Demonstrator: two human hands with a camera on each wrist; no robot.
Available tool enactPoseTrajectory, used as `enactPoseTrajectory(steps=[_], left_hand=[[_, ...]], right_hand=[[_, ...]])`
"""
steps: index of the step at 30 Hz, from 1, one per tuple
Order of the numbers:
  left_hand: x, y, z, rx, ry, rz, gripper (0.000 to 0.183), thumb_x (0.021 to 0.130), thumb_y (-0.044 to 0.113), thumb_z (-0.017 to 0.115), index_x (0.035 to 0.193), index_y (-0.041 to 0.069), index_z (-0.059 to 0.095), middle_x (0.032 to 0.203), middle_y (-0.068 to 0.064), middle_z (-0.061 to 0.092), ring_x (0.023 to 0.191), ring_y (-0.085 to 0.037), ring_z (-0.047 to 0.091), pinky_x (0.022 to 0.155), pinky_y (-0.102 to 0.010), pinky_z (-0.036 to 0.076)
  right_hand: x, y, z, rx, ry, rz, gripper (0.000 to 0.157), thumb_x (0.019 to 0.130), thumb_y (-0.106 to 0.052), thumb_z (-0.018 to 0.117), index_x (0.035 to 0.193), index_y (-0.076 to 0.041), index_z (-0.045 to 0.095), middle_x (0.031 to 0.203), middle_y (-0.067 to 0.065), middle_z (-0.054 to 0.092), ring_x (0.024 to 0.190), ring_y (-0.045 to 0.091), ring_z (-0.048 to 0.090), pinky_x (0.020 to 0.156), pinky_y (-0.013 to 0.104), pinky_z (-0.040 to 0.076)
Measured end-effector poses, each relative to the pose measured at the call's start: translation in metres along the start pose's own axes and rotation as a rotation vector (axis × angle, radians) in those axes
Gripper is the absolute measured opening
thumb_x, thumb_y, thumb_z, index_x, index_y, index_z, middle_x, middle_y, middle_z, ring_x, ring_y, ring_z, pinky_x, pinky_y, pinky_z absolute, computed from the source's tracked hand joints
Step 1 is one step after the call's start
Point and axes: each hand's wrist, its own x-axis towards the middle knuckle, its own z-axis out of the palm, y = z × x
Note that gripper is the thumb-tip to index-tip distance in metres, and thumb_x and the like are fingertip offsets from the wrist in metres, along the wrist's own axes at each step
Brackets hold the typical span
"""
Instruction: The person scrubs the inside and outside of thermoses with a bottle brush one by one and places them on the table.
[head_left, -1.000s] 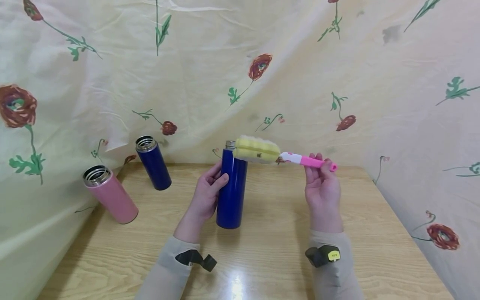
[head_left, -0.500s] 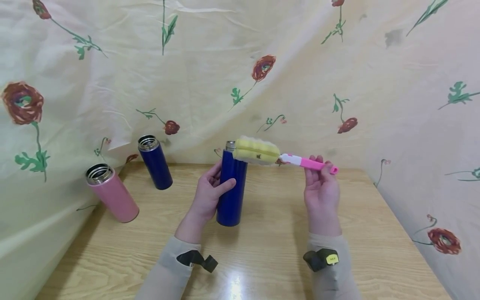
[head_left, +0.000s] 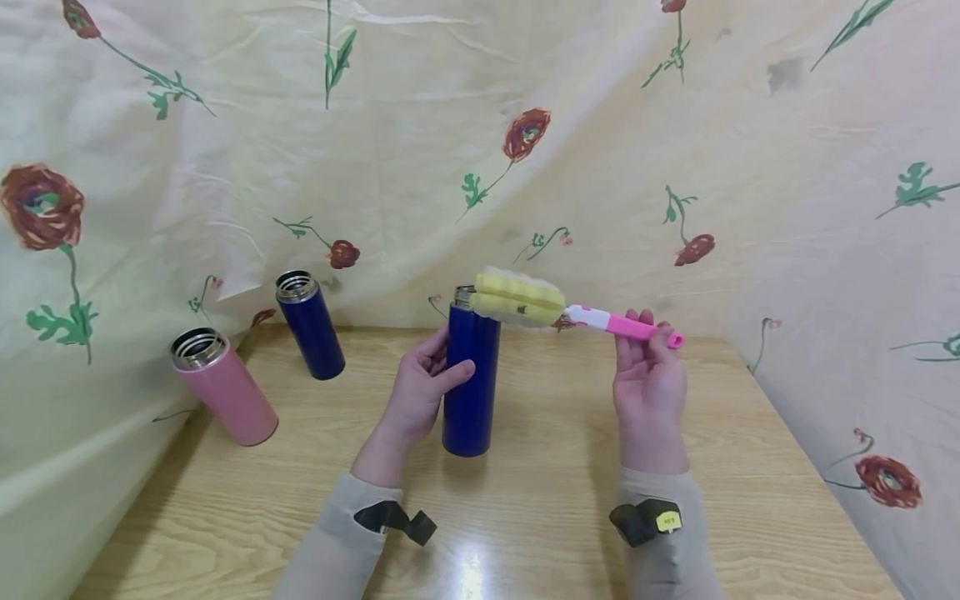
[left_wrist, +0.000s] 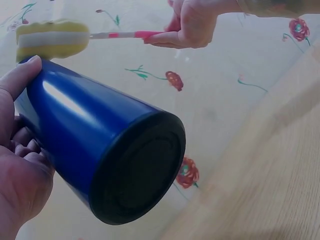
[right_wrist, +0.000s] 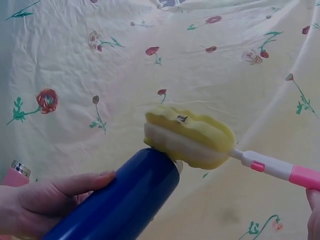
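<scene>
My left hand (head_left: 420,383) grips a tall dark blue thermos bottle (head_left: 471,383) around its side, thumb across the front. The bottle is lidless, held nearly upright, and its dark base (left_wrist: 140,170) shows in the left wrist view. With its pink and white handle pinched at the end, my right hand (head_left: 651,383) holds a bottle brush (head_left: 519,298). The yellow and white sponge head (right_wrist: 187,137) lies sideways across the bottle's steel neck, overlapping the mouth in the head view. The brush handle (right_wrist: 272,165) points right, toward the right hand.
A pink lidless thermos (head_left: 228,392) and a shorter blue lidless thermos (head_left: 311,329) stand at the left of the wooden table (head_left: 555,517). A floral cloth (head_left: 420,150) hangs behind and along both sides.
The left thumb has slid lower and further across the bottle's front. Bottle and brush have shifted slightly to the right, together with the right hand.
</scene>
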Motion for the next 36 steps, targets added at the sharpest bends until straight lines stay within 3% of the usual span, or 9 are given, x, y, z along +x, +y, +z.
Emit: enactPoseTrajectory(steps=[6,17,29,36], left_hand=[[0.001,0.0,-0.002,0.006,0.015,-0.017,0.068,0.099,-0.004,0.067,0.162,0.003,0.043,0.151,-0.023,0.059,0.125,-0.02,0.067,0.105,-0.035,0.055],[0.001,0.006,-0.003,-0.056,0.01,-0.006,0.063,0.101,-0.005,0.061,0.161,0.0,0.044,0.14,-0.015,0.068,0.114,-0.016,0.071,0.098,-0.033,0.058],[0.002,0.008,-0.007,-0.089,0.037,-0.001,0.063,0.101,0.003,0.064,0.162,0.004,0.045,0.147,-0.02,0.063,0.122,-0.022,0.069,0.102,-0.036,0.057],[0.002,0.011,-0.01,-0.105,0.073,0.003,0.059,0.104,0.003,0.061,0.161,0.005,0.047,0.142,-0.016,0.066,0.118,-0.023,0.07,0.098,-0.039,0.059]], right_hand=[[0.002,-0.005,-0.002,-0.074,-0.034,0.036,0.016,0.105,-0.007,0.064,0.119,-0.006,0.056,0.108,0.016,0.072,0.104,0.032,0.077,0.091,0.043,0.061],[0.014,-0.011,-0.016,-0.344,-0.22,0.155,0.008,0.109,-0.006,0.06,0.114,-0.003,0.055,0.103,0.015,0.068,0.1,0.03,0.077,0.096,0.04,0.059],[0.022,-0.011,-0.023,-0.533,-0.352,0.19,0.01,0.11,-0.011,0.058,0.114,-0.003,0.053,0.101,0.014,0.07,0.099,0.027,0.078,0.094,0.037,0.06],[0.022,-0.01,-0.021,-0.837,-0.515,0.215,0.007,0.112,-0.01,0.054,0.112,-0.004,0.057,0.099,0.012,0.075,0.095,0.025,0.079,0.087,0.035,0.062]])
